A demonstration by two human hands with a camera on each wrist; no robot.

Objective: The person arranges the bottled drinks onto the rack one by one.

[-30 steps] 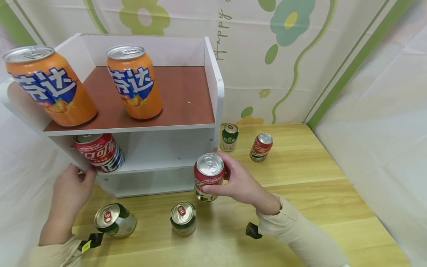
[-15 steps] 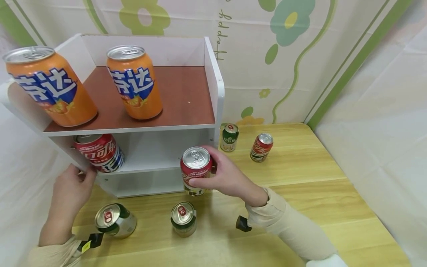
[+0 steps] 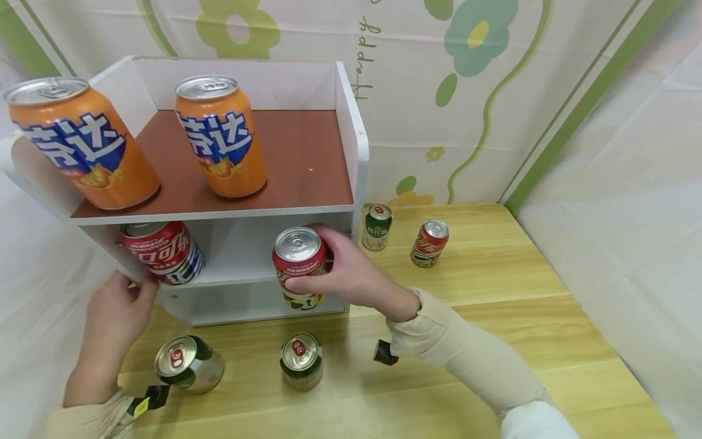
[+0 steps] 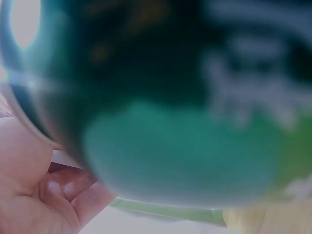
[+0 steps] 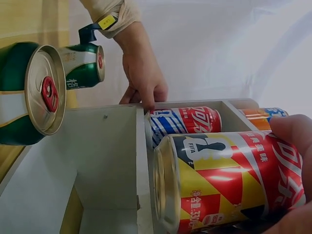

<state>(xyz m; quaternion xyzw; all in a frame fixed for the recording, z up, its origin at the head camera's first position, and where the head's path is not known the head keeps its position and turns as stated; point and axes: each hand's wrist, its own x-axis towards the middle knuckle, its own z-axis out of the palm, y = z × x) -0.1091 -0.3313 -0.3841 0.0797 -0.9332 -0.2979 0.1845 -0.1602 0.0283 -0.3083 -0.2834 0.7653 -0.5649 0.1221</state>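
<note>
My right hand [image 3: 348, 268] grips a red cola can [image 3: 298, 259] upright, thumb on its near side, in front of the small white shelf [image 3: 274, 213]. In the right wrist view the held can [image 5: 229, 180] shows its yellow and red pattern, its base close by the middle board's edge. My left hand [image 3: 123, 305] grips the shelf's lower left edge, thumb and fingers around the side panel. Beside that hand, another red cola can [image 3: 164, 253] stands at the left of the middle level. A blurred green can [image 4: 170, 122] fills most of the left wrist view.
Two orange soda cans, one at left [image 3: 85, 146] and one at centre [image 3: 222, 140], stand on the top. Green cans at left [image 3: 192, 364] and centre [image 3: 301, 363] stand before the shelf. Right of it are a small green can [image 3: 377, 228] and a red can [image 3: 429, 244].
My right hand has carried the cola can leftward and slightly farther back, toward the front of the shelf's middle level. The left hand stays at the shelf's edge.
</note>
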